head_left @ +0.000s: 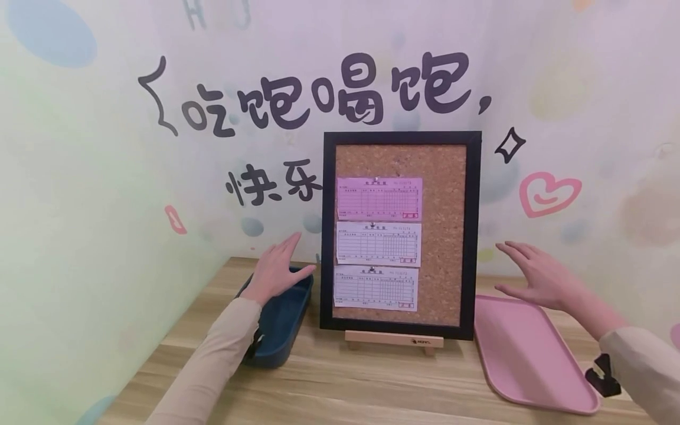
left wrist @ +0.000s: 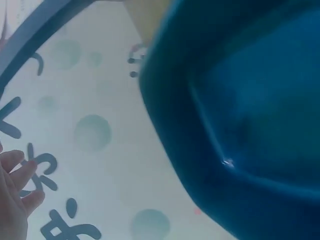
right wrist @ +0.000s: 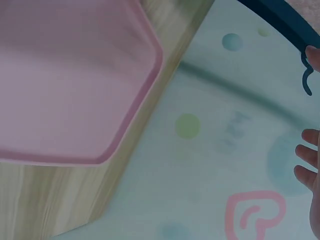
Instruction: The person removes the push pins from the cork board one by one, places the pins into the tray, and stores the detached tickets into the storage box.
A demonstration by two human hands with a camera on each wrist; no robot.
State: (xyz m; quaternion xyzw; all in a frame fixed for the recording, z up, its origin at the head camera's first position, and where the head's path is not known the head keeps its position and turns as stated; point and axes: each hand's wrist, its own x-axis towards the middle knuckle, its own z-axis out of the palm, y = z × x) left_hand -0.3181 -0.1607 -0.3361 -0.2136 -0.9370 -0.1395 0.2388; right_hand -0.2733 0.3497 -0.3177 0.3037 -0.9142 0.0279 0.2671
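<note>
A black-framed cork board (head_left: 443, 236) leans upright on a small wooden easel (head_left: 393, 339). Pinned down its left side are one pink receipt slip (head_left: 379, 199) and two white receipt slips (head_left: 378, 245). My left hand (head_left: 276, 271), its fingers extended, hovers over a dark blue tray (head_left: 276, 330) left of the board and holds nothing. On the other side, my right hand (head_left: 547, 277) is held out empty above a pink tray (head_left: 536, 354). Both hands are apart from the board. Each hand shows only partly in its own wrist view.
Beneath everything is a wood-grain table (head_left: 372, 389) standing against a wall (head_left: 106, 177) with dark lettering and coloured spots. The pink tray lies close to the board's lower right corner, and the blue tray stands near its left edge.
</note>
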